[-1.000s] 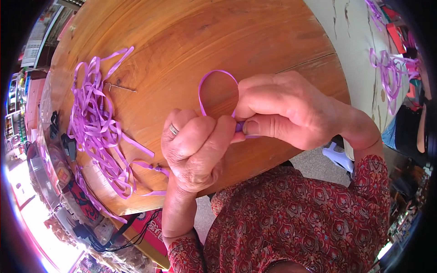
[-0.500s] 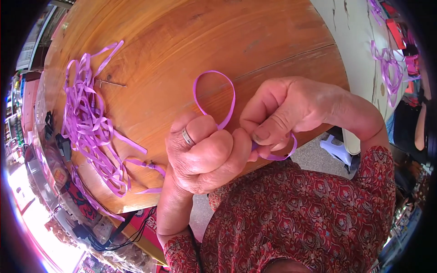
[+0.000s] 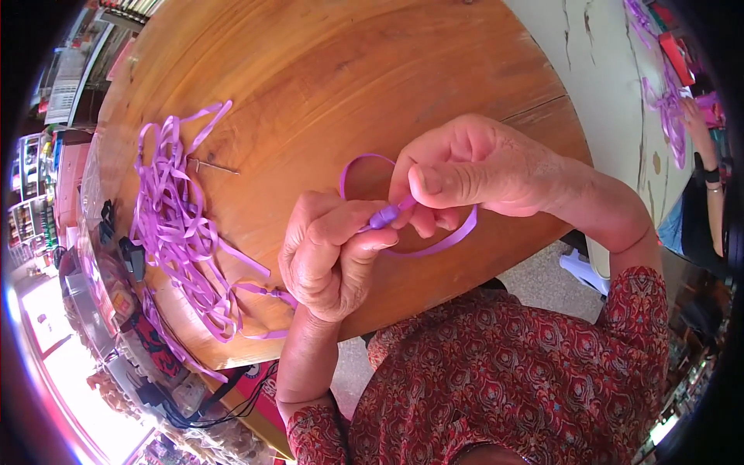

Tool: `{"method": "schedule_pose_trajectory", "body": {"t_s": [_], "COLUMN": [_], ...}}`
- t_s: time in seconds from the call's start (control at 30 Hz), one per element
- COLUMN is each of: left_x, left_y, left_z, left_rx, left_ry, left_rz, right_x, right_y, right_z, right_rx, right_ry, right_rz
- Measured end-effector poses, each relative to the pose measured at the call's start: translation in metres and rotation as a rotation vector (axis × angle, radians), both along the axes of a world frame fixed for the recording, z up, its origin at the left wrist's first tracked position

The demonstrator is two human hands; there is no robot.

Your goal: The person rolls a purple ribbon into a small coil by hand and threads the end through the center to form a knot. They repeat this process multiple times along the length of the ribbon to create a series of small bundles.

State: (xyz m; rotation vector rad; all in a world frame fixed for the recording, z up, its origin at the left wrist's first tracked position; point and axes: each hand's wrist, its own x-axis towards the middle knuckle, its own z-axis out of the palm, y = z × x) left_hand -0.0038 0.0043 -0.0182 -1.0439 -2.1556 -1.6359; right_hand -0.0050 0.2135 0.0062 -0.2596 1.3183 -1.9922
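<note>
Wooden table [image 3: 325,77] gleams below, white tabletop [image 3: 608,85] right, ribbon heap [image 3: 180,232] left! Left hand [image 3: 329,260] pinches a purple fastener [image 3: 384,217]; right hand [image 3: 484,167] pinches its band [image 3: 463,234].

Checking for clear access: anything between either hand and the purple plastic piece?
Nothing visible. The left hand pinches the purple plastic piece between thumb and forefinger, and the right hand has its fingers at the ribbon beside it. The ribbon pile lies left of both hands, not between.
</note>
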Motion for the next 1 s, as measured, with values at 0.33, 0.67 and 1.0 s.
{"method": "schedule_pose_trajectory", "body": {"t_s": [0.33, 0.67, 1.0], "left_x": [-0.003, 0.004, 0.007], "left_y": [0.005, 0.031, 0.042], "left_z": [-0.003, 0.007, 0.008], "left_rx": [-0.131, -0.110, -0.297], "left_ry": [0.065, 0.035, 0.023], "left_rz": [0.077, 0.335, 0.230], "right_x": [-0.003, -0.008, 0.042], "right_y": [0.008, 0.033, 0.149], "right_z": [0.016, 0.006, 0.076], "right_rx": [0.299, 0.072, 0.200], "right_ry": [0.506, 0.365, 0.508], "right_rz": [-0.045, -0.330, -0.849]}}
